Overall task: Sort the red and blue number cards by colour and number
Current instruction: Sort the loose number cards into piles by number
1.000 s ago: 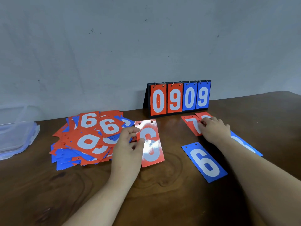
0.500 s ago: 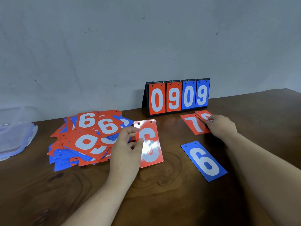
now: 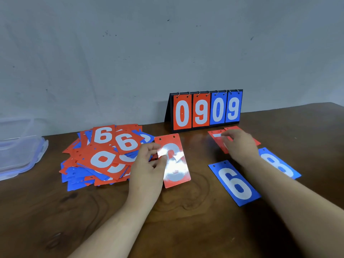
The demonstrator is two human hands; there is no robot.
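Left hand (image 3: 149, 164) pinches the left edge of a glossy, rectangular red 6 card (image 3: 176, 168), thumb on top; the card extends right of the grip over the dark wooden counter (image 3: 186, 220). Right hand (image 3: 240, 146), blurred, covers a red 7 card (image 3: 216, 138); its grip cannot be told

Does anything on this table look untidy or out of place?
Yes. The pile at left is a jumble: red and blue cards mixed, overlapping at many angles. The blue 6 and blue 8 at right lie tilted. Nothing looks damaged.
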